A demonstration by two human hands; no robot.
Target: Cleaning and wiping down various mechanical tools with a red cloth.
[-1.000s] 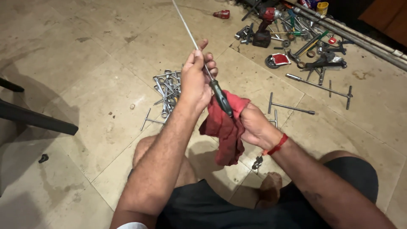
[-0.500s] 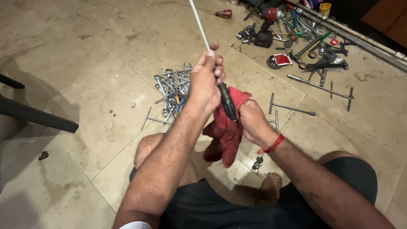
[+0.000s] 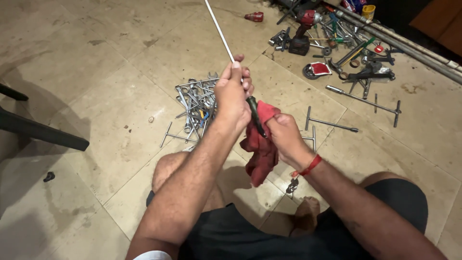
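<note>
A long screwdriver (image 3: 221,36) with a thin metal shaft and a dark green handle slants up and away from me. My left hand (image 3: 232,94) is closed around the shaft just above the handle. My right hand (image 3: 284,137) presses a red rag (image 3: 260,149) around the handle, and the rest of the rag hangs down below it. A red band circles my right wrist. I sit on the tiled floor with my knees up.
A pile of wrenches (image 3: 195,103) lies just beyond my left hand. T-handle wrenches (image 3: 332,123) lie on the tiles to the right. A cordless drill (image 3: 302,31) and scattered tools fill the far right, by long pipes (image 3: 409,45). A dark chair leg (image 3: 43,135) is at left.
My right hand has bunched the rag tighter around the handle and slid slightly down it. The shaft has swung a little and my left hand shifted right and up along it.
</note>
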